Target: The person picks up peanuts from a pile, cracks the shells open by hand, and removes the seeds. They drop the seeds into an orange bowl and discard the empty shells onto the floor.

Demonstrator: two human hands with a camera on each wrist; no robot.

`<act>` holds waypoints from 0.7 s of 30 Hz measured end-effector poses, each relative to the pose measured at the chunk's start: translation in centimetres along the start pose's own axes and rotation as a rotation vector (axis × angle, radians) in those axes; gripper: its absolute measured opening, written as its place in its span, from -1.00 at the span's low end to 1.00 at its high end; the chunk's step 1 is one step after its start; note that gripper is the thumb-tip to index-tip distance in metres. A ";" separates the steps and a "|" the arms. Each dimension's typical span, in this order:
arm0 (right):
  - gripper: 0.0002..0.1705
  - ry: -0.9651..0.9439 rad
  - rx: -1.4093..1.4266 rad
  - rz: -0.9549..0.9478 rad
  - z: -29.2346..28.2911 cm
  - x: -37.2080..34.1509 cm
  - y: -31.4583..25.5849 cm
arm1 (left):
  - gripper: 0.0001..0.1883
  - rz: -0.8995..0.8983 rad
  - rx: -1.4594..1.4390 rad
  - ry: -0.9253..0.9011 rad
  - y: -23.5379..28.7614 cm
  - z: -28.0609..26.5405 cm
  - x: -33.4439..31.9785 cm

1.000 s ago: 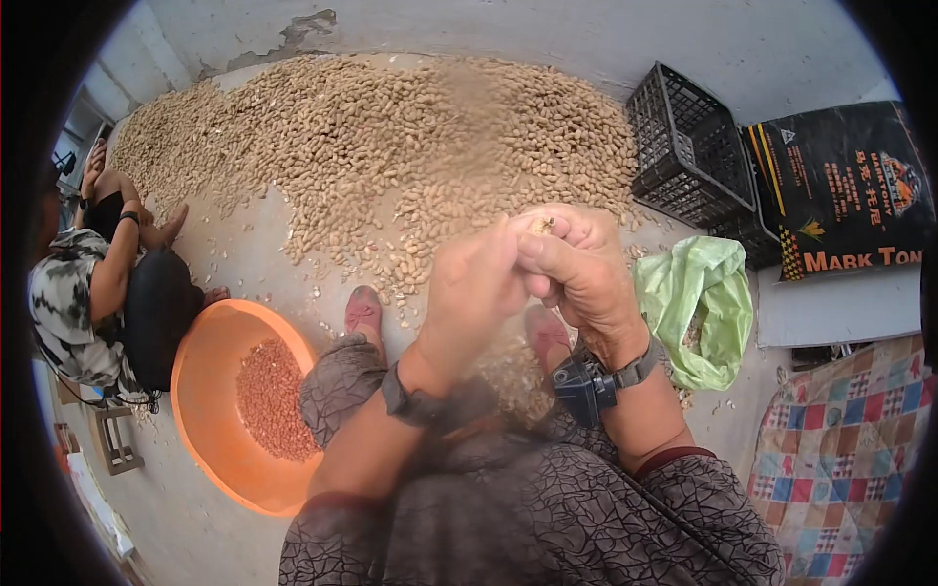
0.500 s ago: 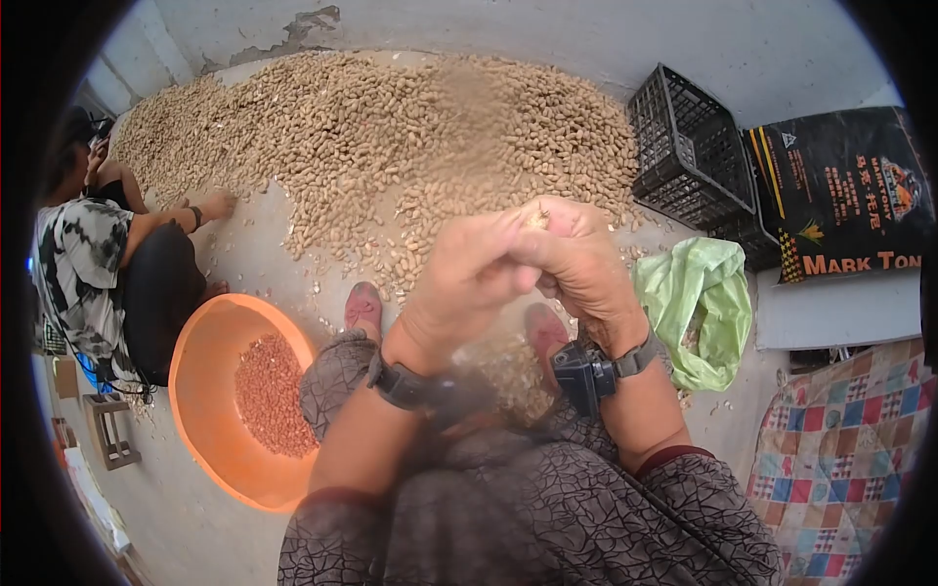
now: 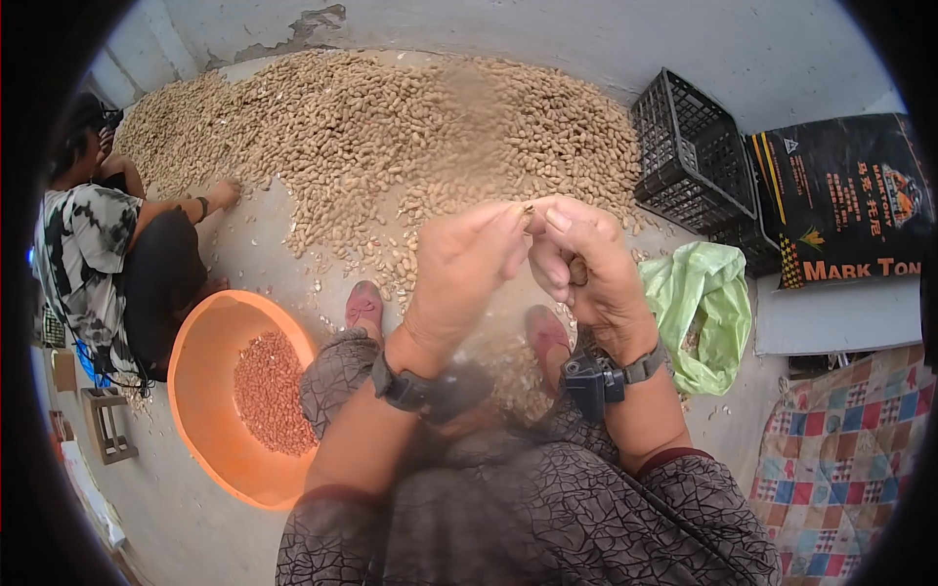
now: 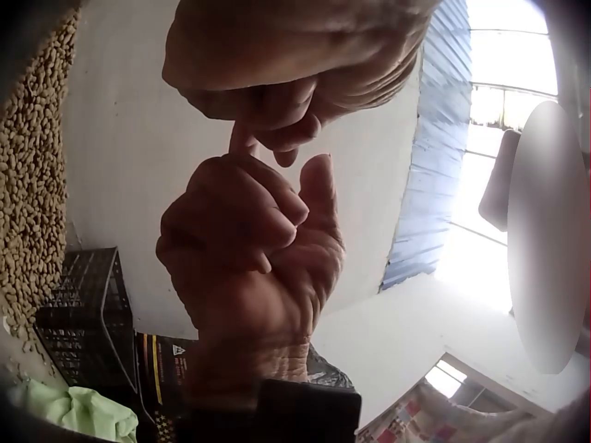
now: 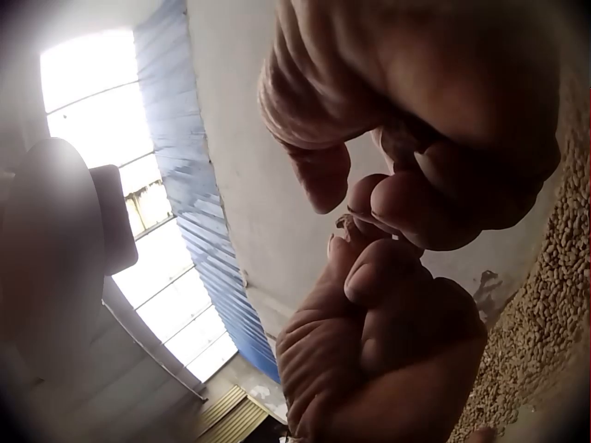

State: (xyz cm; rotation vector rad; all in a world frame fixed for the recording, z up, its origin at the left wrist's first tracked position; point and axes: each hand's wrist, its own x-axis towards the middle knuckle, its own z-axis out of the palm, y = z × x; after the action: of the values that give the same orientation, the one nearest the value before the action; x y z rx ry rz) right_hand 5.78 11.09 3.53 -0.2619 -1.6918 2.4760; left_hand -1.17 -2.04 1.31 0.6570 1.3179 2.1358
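Note:
Both hands meet at chest height in the head view. My left hand (image 3: 459, 269) pinches a small brownish piece (image 3: 529, 210), perhaps shell, between thumb and forefinger; the right wrist view shows this bit (image 5: 343, 223) at the fingertips too. Beside it, my right hand (image 3: 596, 264) has its thumb raised and its other fingers curled round a peanut (image 3: 578, 271). The fingertips of the two hands are close together. From the left wrist, the right hand (image 4: 249, 249) appears below the left (image 4: 305, 55), and what they hold is hidden.
A large peanut pile (image 3: 371, 137) lies along the wall. An orange basin (image 3: 205, 391) with red kernels (image 3: 269, 396) stands left, near a seated person (image 3: 93, 234). At right are black crates (image 3: 684, 146), a green bag (image 3: 699, 313), a black sack (image 3: 845, 200) and patchwork cloth (image 3: 850, 459).
The right thumb has moved off the small piece and lifted, and the hands have parted slightly at the fingertips. The peanut in the right fingers has come into view. The seated person's arm reached toward the pile.

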 end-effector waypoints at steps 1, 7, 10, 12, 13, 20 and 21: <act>-0.73 0.000 0.000 0.000 0.0 0.0 0.0 | -0.69 0.000 0.000 0.000 -0.2 0.0 0.0; -0.74 0.008 0.024 0.059 -0.3 -0.1 -0.1 | -0.73 0.076 0.140 0.045 -0.7 0.4 0.0; -0.75 -0.001 0.000 0.072 -0.5 0.0 -0.3 | -0.74 0.151 0.232 0.047 -0.4 0.9 0.1; -0.76 0.012 -0.015 0.073 -0.6 -0.1 -0.3 | -0.75 0.156 0.105 -0.003 0.1 1.4 0.1; -0.76 0.013 -0.014 0.073 -0.6 0.0 -0.3 | -0.75 0.155 0.104 -0.004 0.0 1.4 0.1; -0.79 0.013 -0.019 0.099 -1.0 0.0 -0.5 | -0.76 0.178 0.264 0.028 -0.7 1.1 0.2; -0.80 0.011 -0.007 0.103 -1.0 0.0 -0.5 | -0.77 0.185 0.282 0.033 -0.8 1.1 0.2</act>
State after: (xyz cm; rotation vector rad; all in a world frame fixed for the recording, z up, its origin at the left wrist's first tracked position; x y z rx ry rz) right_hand 6.03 12.15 3.69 -0.3715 -1.7243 2.5362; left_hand -0.48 -0.88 1.06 0.8908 1.6521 2.1283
